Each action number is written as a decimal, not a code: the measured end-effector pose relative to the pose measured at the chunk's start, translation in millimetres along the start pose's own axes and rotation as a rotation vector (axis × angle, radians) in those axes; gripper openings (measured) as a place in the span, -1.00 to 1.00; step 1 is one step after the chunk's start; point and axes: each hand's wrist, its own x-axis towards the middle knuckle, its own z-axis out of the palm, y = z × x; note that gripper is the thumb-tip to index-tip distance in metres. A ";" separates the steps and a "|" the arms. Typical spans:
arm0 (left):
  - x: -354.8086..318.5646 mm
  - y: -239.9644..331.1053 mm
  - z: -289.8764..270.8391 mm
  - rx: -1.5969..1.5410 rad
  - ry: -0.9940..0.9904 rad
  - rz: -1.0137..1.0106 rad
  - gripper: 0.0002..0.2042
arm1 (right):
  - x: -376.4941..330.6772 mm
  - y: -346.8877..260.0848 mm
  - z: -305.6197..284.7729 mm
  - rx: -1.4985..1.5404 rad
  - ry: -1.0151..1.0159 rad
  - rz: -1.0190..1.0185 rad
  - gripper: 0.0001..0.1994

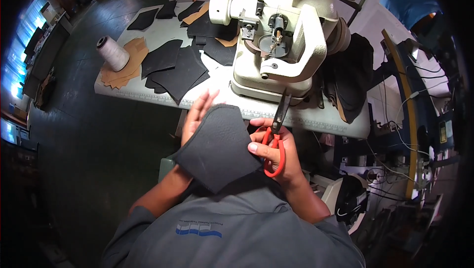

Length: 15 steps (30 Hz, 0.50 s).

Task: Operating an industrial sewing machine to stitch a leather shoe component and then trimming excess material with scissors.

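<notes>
A black leather-like cut piece (217,144) lies tilted in front of my chest, over my left hand (193,115). The fingers of that hand stretch out past the piece's upper left edge; its thumb and most of the palm are hidden behind it. My right hand (284,152) is closed around scissors with red handles (279,162), their dark blades pointing up toward the machine. My right thumb and fingertips meet the right edge of the black piece.
A cream sewing-type machine (274,73) stands on the white table (207,101) ahead. To its left are more black pieces (180,78), tan pieces (118,76) and a white thread cone (113,54). Black material (351,80) lies at the right end. Cables (402,115) hang farther right.
</notes>
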 end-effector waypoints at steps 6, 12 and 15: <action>-42.8 -30.7 -20.9 -0.679 -0.235 -0.617 -0.37 | 7.3 14.3 -6.5 0.088 0.137 -0.232 -0.49; -44.6 -13.2 -9.0 -0.113 -0.565 -0.320 -0.17 | 7.6 14.1 -5.3 0.044 0.159 -0.335 -0.51; -49.5 -28.8 -12.1 -0.325 -0.558 -0.194 -0.05 | 6.0 12.8 2.0 -0.007 0.191 -0.344 -0.53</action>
